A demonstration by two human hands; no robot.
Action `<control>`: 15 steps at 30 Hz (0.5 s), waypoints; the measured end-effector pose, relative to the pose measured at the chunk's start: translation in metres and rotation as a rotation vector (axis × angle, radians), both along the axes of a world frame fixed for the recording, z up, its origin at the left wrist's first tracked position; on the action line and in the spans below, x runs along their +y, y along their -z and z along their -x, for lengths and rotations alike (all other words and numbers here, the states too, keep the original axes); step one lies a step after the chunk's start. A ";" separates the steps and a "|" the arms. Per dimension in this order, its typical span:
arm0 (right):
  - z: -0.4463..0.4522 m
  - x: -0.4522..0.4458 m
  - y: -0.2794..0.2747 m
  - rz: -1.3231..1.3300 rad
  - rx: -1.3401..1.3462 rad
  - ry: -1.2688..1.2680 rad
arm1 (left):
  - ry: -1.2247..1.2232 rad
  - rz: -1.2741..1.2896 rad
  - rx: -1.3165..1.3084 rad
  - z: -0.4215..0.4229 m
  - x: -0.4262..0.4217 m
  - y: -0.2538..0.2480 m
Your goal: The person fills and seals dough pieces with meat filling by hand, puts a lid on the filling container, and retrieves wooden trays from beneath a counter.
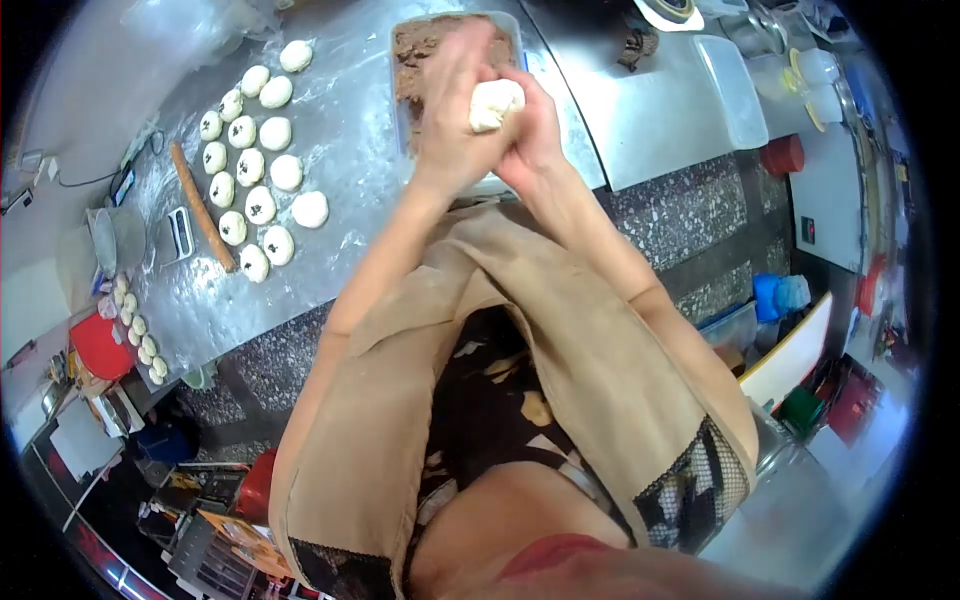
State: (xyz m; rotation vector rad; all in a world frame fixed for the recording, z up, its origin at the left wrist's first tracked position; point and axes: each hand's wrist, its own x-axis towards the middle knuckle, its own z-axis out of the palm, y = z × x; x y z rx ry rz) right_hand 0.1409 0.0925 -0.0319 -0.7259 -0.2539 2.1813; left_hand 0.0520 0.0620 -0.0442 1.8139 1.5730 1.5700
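Note:
Both my hands come together over the near edge of a tub of brown filling (415, 45). Between them sits a pale dough ball (497, 105). My left hand (455, 125) presses along its left side, its stretched fingers smeared by motion. My right hand (541, 125) curls around the ball from the right, with fingers partly hidden behind it. On the metal table to the left, round dough buns (249, 167) lie in rough rows, several with dark specks on top. A wooden rolling pin (200, 208) lies beside them.
A floured metal table (340, 150) stretches left, with a small scale-like device (180, 234) near the rolling pin. Smaller dough pieces (139, 326) line its far left edge. On the right counter lies a clear plastic lid (730, 90); a red container (782, 155) stands beyond it.

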 end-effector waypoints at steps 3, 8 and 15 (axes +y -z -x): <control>-0.015 0.016 0.007 0.015 0.061 -0.114 | 0.156 -0.008 0.061 0.021 0.000 -0.015; -0.023 0.001 0.013 -0.056 0.065 -0.128 | 0.483 -0.111 0.181 0.013 0.011 -0.017; -0.034 -0.005 0.005 0.022 0.478 0.085 | 0.296 -0.155 -0.250 -0.037 0.011 -0.018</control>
